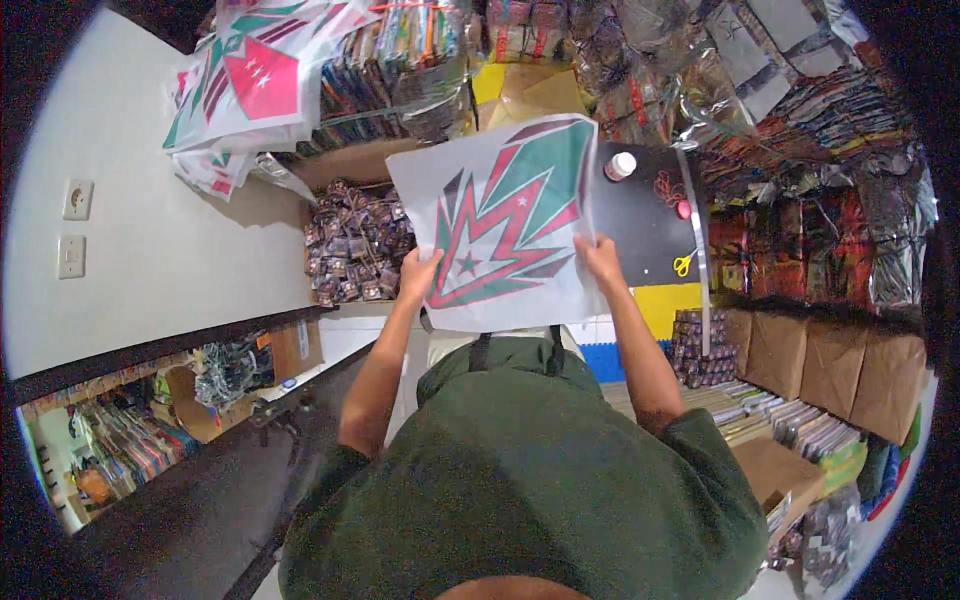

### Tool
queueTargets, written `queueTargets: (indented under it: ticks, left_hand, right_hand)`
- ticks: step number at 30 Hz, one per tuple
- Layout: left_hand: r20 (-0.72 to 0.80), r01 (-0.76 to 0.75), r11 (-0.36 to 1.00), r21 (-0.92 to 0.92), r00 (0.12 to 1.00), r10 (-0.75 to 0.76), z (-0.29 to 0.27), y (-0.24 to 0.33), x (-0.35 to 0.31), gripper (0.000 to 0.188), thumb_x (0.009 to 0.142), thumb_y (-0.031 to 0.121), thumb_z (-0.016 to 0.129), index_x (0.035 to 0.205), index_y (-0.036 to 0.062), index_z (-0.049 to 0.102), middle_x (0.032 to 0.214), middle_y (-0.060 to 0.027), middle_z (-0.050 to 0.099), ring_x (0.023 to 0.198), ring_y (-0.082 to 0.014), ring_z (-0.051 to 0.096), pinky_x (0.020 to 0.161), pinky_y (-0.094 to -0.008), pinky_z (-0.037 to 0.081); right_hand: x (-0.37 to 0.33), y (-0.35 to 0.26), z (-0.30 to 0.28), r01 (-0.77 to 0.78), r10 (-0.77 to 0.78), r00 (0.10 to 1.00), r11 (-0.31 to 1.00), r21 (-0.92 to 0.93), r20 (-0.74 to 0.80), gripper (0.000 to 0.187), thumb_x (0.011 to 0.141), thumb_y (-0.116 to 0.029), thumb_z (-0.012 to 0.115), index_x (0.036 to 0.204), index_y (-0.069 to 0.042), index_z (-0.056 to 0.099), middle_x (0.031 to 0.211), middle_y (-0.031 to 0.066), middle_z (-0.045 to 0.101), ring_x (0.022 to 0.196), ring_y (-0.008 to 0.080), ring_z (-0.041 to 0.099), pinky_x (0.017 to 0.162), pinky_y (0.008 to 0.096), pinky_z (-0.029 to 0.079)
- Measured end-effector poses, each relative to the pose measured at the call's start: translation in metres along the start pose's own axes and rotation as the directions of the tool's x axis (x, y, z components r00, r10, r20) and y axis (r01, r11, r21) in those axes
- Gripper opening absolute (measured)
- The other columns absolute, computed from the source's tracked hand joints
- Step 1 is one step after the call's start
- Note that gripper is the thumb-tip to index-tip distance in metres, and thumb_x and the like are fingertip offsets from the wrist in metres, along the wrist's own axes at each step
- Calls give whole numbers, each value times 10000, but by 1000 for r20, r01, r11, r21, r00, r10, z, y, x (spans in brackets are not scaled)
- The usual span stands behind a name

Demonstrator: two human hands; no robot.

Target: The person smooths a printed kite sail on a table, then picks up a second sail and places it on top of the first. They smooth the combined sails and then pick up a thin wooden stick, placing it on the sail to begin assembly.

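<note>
A thin white sheet (510, 225) printed with a jagged green, pink and dark star design is stretched between my hands above the table. My left hand (421, 272) pinches its left edge near the lower corner. On the opposite side, my right hand (600, 262) grips the right edge, fingers closed on it. The sheet hangs slightly tilted, its upper right corner curling. Similar printed sheets (262, 80) lie draped over a stack at the upper left. Just left of my left hand is a box of small dark wrapped packets (355, 245).
On the black tabletop (640, 215) to the right are a white-capped jar (621, 166), red cord (667, 187) and yellow scissors (684, 265). Plastic-wrapped bundles (800, 240) are piled along the right side, above brown paper parcels (830, 365). A white wall (150, 250) stands at left.
</note>
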State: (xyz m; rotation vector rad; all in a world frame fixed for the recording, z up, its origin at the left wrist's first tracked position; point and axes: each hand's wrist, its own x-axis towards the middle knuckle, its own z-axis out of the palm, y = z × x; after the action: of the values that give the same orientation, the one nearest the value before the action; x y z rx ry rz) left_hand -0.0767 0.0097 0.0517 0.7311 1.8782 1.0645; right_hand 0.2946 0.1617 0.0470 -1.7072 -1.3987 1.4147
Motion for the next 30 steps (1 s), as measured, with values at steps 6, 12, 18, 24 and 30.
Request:
queueTargets:
  ticks: [6, 12, 18, 24, 30]
  left_hand:
    - [-141, -46, 991, 128, 988, 64, 23, -49, 47, 315, 854, 294, 814, 1026, 36, 757, 955, -109, 778, 851, -214, 727, 790, -361, 552]
    - [-87, -56, 981, 184, 994, 73, 30, 1, 69, 328, 830, 271, 837, 1041, 40, 739, 945, -112, 775, 859, -192, 723, 777, -357, 551]
    - [-46, -89, 969, 230, 994, 103, -16, -41, 107, 378, 776, 266, 867, 1046, 44, 721, 935, -111, 769, 854, -193, 726, 792, -324, 557]
    - [7, 6, 930, 367, 1000, -9, 5, -53, 101, 465, 752, 171, 862, 1148, 22, 671, 977, -137, 763, 858, -200, 726, 786, -335, 574]
    - [85, 137, 985, 100, 986, -146, 2, -84, 95, 463, 718, 164, 869, 1123, 40, 682, 953, -102, 770, 831, -199, 733, 780, -353, 577]
  right_hand:
    - [40, 40, -17, -160, 173, 975, 983, -93, 143, 184, 911, -219, 735, 905, -37, 707, 707, 21, 642, 607, 126, 590, 520, 332, 445]
    - [49, 68, -25, -299, 309, 938, 951, -84, 160, 172, 912, -175, 712, 958, -9, 704, 756, 60, 682, 622, 146, 610, 553, 326, 468]
    - [17, 40, -2, -383, 357, 916, 914, 133, 183, 195, 917, -152, 712, 1028, 6, 734, 887, 87, 738, 727, 171, 663, 657, 354, 513]
    - [31, 95, 0, -207, 218, 976, 955, 214, -28, 249, 921, -179, 721, 1125, -70, 630, 777, 7, 630, 568, 130, 552, 472, 344, 454]
    - [12, 57, 11, -411, 405, 909, 826, 385, 102, 221, 941, -130, 677, 1140, -54, 619, 863, 44, 667, 687, 150, 642, 554, 327, 532]
